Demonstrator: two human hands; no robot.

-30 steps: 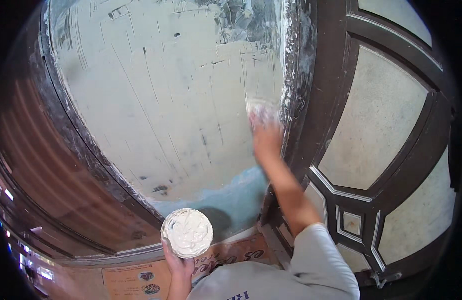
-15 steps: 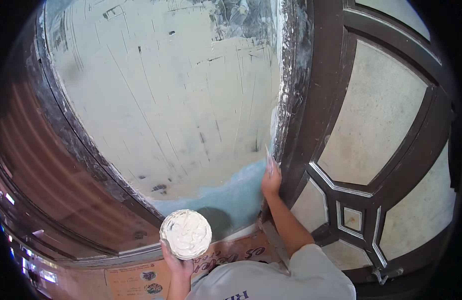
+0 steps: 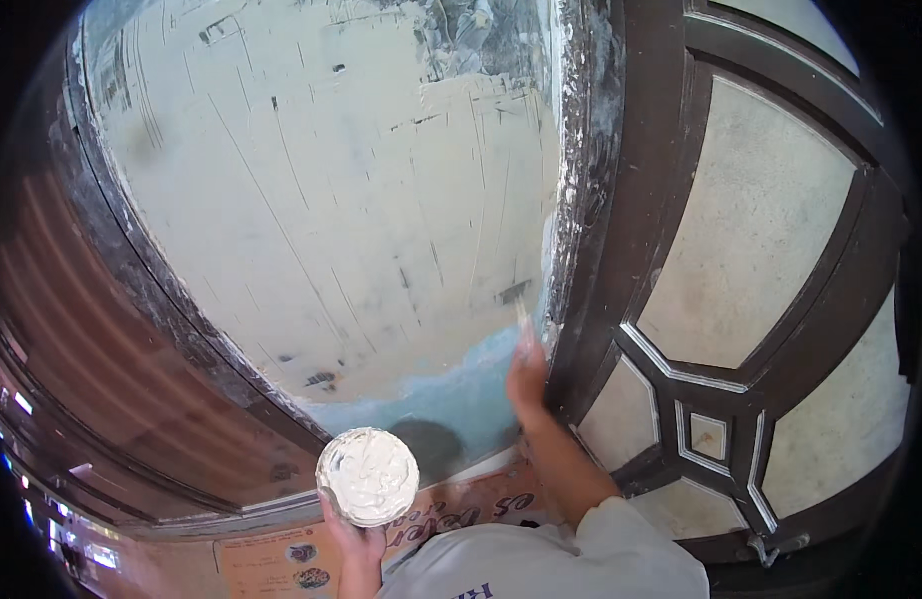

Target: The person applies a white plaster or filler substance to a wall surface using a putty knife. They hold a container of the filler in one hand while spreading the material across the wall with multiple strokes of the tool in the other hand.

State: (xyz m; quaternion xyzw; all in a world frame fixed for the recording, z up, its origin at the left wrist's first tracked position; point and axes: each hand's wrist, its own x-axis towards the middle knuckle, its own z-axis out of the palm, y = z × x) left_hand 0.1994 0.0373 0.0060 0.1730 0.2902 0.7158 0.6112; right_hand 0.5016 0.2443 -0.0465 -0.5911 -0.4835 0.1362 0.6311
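Beside a brown panelled door [image 3: 641, 180], a round tub [image 3: 415, 489] of white putty [image 3: 369, 477] is gripped from below by the left hand [image 3: 359, 544], while well apart a thin scraper [image 3: 524, 311], blurred, is clasped in the right hand [image 3: 528, 379] near the lower right of a putty-coated panel [image 3: 331, 210]; whether the panel is touched cannot be told.

Building under renovation: half-puttied blue wall [image 3: 331, 220], dark panelled door [image 3: 780, 250], orange floor sheet [image 3: 256, 569].
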